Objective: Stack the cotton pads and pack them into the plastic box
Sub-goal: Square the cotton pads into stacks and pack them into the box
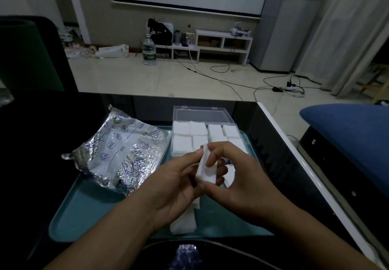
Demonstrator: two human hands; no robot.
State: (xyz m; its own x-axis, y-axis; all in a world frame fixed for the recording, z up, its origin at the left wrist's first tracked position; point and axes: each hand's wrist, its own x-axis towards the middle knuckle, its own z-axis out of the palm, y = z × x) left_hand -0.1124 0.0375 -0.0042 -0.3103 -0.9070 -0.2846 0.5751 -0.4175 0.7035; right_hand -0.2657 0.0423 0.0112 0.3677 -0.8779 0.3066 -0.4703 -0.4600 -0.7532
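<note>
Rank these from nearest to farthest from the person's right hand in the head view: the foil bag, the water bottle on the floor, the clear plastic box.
1. Clear plastic box, on the teal tray just beyond the right hand.
2. Foil bag, across the tray to the left.
3. Water bottle, far off on the floor beyond the table.

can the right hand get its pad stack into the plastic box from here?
Probably yes. The plastic box sits just beyond the right hand, its lid open, nothing between. But both hands hold the pad stack, so the left hand must release first, and the visible slots look full.
</note>
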